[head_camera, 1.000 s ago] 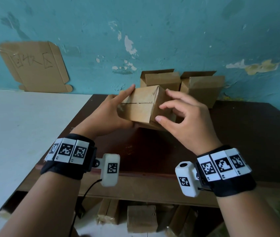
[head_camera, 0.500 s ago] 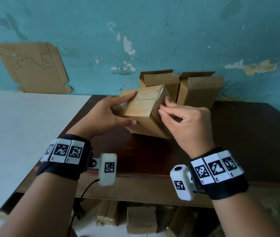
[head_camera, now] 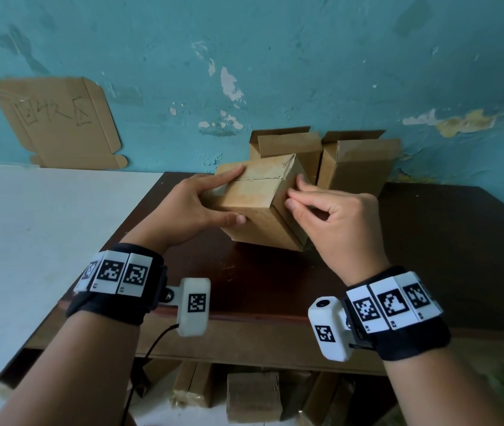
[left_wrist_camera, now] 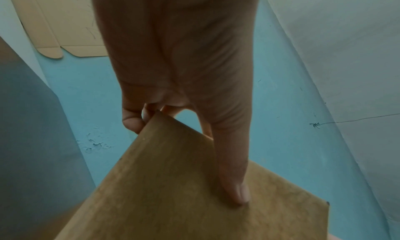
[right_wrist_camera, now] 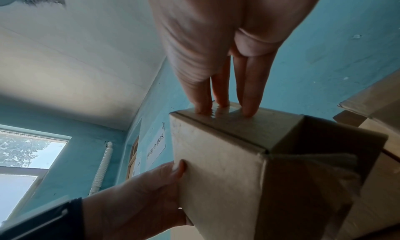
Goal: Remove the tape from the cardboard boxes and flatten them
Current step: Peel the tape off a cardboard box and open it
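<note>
The box (head_camera: 263, 207) sits tilted between the two hands, over the far-left part of the dark table (head_camera: 447, 241), one lower corner down near the tabletop; whether it touches cannot be told. Its long axis runs from the closed, taped end, which is up and faces the person, down and away to the right. The left hand (head_camera: 195, 207) grips the box's left side, forefinger laid across the top face and thumb on the near face. The right hand (head_camera: 333, 216) is at the upper right edge, where a strip of clear tape (right_wrist_camera: 225, 112) wraps over from the seam (the right wrist view shows three fingertips (right_wrist_camera: 249, 106) pressed on it); the fingers are curled, but whether they have pinched the tape's end cannot be told. So the tape end lies nearer the right hand, and peeling likely means pulling it back along the seam towards the left hand, which braces. Two opened boxes (head_camera: 355, 161) stand behind, against the wall.
</note>
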Demonstrator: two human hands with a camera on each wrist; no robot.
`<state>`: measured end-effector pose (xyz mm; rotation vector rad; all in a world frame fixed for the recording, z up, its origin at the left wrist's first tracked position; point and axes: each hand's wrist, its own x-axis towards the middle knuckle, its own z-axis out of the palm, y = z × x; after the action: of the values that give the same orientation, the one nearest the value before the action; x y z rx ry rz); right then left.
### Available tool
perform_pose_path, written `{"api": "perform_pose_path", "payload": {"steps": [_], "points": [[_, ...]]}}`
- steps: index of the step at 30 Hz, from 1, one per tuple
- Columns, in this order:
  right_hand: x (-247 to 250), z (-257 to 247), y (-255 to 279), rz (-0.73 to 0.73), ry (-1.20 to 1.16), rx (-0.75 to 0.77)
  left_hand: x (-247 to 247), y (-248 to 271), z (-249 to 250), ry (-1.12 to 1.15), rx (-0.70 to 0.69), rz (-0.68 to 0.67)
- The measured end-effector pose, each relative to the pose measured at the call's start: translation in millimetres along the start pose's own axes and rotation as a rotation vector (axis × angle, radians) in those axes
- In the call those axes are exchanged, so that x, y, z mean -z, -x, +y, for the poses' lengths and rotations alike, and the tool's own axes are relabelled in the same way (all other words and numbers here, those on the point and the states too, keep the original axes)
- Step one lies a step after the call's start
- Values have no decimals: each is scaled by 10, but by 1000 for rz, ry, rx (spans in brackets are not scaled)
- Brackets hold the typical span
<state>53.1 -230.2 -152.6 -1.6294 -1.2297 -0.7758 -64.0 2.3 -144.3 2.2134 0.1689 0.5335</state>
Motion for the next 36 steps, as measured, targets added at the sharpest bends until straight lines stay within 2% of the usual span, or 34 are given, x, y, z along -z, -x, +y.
{"api": "perform_pose_path", "payload": {"steps": [5,17,36], "points": [[-17,5,17,33,15,2,-33,-8,-13,18,3,-29],[63,-6,-23,-50,18,26,-3,21,45,94,-3,-36],[-75,-65,25,127,102,6,-32,-10,79,-2,15,5]]}}
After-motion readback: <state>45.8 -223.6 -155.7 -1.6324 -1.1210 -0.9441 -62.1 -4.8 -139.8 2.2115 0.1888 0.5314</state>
